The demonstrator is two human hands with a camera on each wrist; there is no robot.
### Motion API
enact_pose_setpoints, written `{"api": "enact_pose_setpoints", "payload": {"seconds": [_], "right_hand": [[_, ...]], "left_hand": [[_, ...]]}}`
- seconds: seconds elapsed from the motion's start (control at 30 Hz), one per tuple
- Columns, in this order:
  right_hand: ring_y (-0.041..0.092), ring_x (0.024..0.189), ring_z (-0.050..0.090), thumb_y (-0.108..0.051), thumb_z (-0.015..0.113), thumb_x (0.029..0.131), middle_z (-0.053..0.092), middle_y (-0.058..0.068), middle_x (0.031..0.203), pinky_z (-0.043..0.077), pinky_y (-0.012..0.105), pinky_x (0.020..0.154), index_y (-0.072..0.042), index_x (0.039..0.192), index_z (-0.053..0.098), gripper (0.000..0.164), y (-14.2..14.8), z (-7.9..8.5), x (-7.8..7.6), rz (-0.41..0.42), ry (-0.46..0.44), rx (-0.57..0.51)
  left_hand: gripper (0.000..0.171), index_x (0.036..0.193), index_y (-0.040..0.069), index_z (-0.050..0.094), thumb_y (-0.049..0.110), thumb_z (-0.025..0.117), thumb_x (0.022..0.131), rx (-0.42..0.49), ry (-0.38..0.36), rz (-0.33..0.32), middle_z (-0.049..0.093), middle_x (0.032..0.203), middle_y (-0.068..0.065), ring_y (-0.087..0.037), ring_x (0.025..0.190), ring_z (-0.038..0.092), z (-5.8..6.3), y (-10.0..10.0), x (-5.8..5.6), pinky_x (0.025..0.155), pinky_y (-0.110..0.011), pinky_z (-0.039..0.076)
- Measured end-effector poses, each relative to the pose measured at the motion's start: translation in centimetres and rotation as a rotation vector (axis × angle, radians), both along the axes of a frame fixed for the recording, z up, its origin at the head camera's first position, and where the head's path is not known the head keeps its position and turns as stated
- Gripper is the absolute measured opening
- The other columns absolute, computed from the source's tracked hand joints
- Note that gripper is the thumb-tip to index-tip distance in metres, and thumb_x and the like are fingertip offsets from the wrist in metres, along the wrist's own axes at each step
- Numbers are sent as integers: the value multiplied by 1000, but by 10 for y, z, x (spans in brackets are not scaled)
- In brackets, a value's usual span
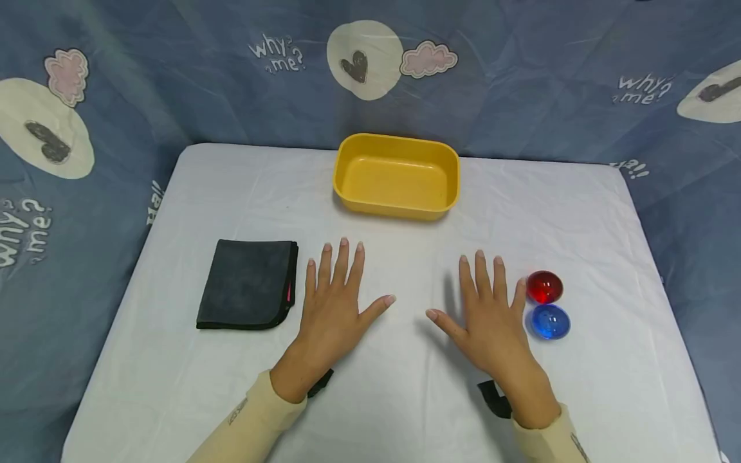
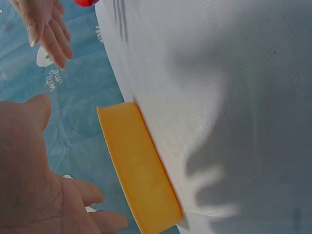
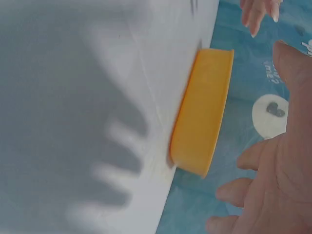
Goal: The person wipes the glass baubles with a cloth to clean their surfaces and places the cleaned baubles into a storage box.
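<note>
My left hand (image 1: 331, 318) hovers palm down over the white table, fingers straight and spread, holding nothing. Just left of it lies a folded dark grey cloth (image 1: 246, 283) with black edging. My right hand (image 1: 492, 321) is likewise spread above the table, its shadow falling to the left. Close by its little finger sit a red glass-like piece (image 1: 545, 287) and a blue one (image 1: 550, 321), both rounded and see-through, side by side. Beyond both hands stands a yellow rectangular tub (image 1: 396, 180) with nothing in it; the left wrist view shows its side wall (image 2: 141, 170).
The white-covered table (image 1: 405, 399) ends at the back just behind the tub. A blue printed curtain (image 1: 231, 96) hangs along the back and both sides. Dark straps (image 1: 495, 400) show at both wrists.
</note>
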State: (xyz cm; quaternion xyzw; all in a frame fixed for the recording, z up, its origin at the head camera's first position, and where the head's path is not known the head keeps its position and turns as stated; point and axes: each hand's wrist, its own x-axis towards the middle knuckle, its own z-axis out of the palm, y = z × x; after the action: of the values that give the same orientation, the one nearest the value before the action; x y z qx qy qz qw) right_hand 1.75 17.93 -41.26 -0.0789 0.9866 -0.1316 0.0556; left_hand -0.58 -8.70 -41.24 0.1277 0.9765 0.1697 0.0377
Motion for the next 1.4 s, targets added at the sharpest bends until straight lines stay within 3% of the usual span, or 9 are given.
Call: {"api": "enact_pose_setpoints", "payload": {"seconds": [0.27, 0.6, 0.77, 0.97, 1.23, 1.4], "right_hand": [[46, 156, -8, -78, 48, 95, 2, 21, 173, -8, 76, 116, -8, 168, 12, 108, 4, 2, 2, -30, 3, -14], [47, 156, -8, -72, 54, 96, 3, 25, 172, -9, 79, 113, -3, 167, 10, 109, 11, -1, 5, -123, 26, -26], [49, 156, -7, -63, 63, 96, 3, 27, 171, -7, 81, 112, 1, 166, 9, 108, 18, -3, 7, -158, 54, -29], [52, 155, -3, -57, 64, 98, 1, 33, 168, -5, 81, 112, 10, 162, 6, 109, 29, -5, 11, -213, 79, -35], [59, 151, 3, -45, 70, 97, 6, 45, 161, -1, 76, 117, 21, 156, 7, 108, 52, -4, 22, -338, 134, -54], [61, 150, 1, -43, 68, 98, 2, 48, 159, -1, 73, 119, 24, 153, 4, 108, 68, -4, 28, -400, 105, -39]], "left_hand": [[99, 168, 12, 13, 73, 49, 99, -22, -6, 20, 4, 173, -16, -40, 158, -3, 0, -6, 1, 125, -59, -5], [102, 168, 10, 12, 60, 65, 97, -45, 2, 75, 0, 173, -20, -43, 158, -3, -5, -28, 3, 126, -58, -2], [106, 166, 3, 10, 56, 69, 96, -38, 3, 130, 0, 172, -22, -42, 158, -3, -6, -48, 5, 126, -58, -2], [111, 163, -6, 4, 55, 69, 97, -18, -30, 183, -4, 171, -24, -38, 158, -6, -6, -63, 6, 126, -55, -2], [116, 159, -16, 4, 51, 73, 95, -5, -42, 275, -4, 167, -35, -47, 156, -3, -12, -74, 6, 125, -60, 0], [110, 156, -20, 5, 50, 68, 98, -49, -120, 309, 0, 165, -40, -52, 155, 0, -15, -85, 4, 123, -66, 6]]}}
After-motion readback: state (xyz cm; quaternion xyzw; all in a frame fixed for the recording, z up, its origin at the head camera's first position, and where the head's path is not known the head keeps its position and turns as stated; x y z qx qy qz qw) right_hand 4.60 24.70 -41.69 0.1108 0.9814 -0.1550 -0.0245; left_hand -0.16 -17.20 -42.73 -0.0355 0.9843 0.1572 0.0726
